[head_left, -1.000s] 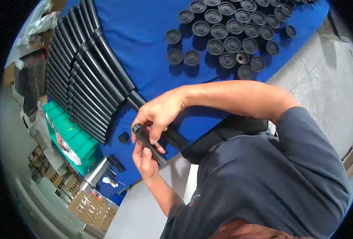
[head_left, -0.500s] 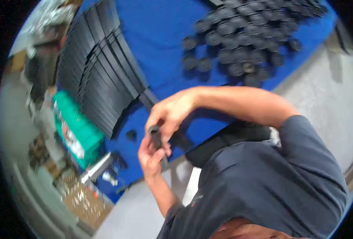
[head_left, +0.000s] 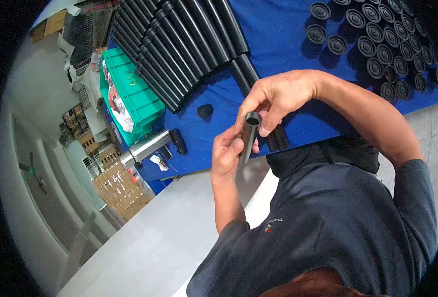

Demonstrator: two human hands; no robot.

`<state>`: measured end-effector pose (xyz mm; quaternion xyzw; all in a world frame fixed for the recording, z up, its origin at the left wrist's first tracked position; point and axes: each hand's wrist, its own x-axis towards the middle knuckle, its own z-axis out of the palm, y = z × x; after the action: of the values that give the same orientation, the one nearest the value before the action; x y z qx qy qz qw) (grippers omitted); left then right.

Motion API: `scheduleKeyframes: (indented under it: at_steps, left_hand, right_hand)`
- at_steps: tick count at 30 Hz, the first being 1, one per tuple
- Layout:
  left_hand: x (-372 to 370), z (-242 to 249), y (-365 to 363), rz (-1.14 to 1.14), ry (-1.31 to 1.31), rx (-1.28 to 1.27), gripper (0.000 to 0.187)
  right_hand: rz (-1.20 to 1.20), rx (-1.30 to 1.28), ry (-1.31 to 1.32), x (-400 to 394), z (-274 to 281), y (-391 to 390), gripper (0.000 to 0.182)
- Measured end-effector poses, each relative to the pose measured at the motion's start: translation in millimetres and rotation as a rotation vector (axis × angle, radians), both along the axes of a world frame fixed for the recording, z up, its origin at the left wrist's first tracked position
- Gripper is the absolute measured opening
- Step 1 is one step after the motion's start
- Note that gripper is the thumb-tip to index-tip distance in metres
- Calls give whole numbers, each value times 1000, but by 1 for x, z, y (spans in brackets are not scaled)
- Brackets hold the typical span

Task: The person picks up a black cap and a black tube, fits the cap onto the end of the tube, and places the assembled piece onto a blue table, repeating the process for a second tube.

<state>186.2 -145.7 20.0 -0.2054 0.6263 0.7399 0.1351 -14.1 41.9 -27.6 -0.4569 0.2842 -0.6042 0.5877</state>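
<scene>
My left hand (head_left: 226,156) is closed around a short black tube (head_left: 249,140), with the thumb along its side. The tube stands tilted, and its round open end faces up toward me. My right hand (head_left: 286,101) curls over the upper end, its thumb and fingers closed about the rim. Whether a small part sits inside its fingers is hidden. Beyond my hands lie several long black tubes (head_left: 189,42) in rows on the blue cloth (head_left: 273,37). A small black cap (head_left: 205,111) rests left of my hands.
Many round black caps (head_left: 375,32) stand grouped at the far right. A green crate (head_left: 142,104) holding white and red packages is on the left. Near it lie a silver cylinder (head_left: 149,147) and a black-handled item (head_left: 178,142). Cardboard (head_left: 120,185) lies beyond the table edge.
The camera view has turned, so the table, crate and hands appear shifted in the picture. Both hands remain at the tube, in much the same grip.
</scene>
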Motion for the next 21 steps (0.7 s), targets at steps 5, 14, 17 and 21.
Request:
scheduleKeyframes:
  at_steps: [5, 14, 17, 21]
  left_hand:
    - [-4, 8, 6, -55, -25, 102, 56]
    - [3, 27, 12, 589, 507, 470, 32]
    - [16, 12, 13, 646, 436, 661, 30]
    - [27, -24, 21, 744, 312, 772, 35]
  right_hand:
    - [2, 19, -81, 0, -4, -3, 48]
    - [29, 77, 77, 4, 3, 1, 94]
    - [67, 70, 23, 5, 5, -1, 101]
    - [-51, 85, 28, 6, 5, 0, 87]
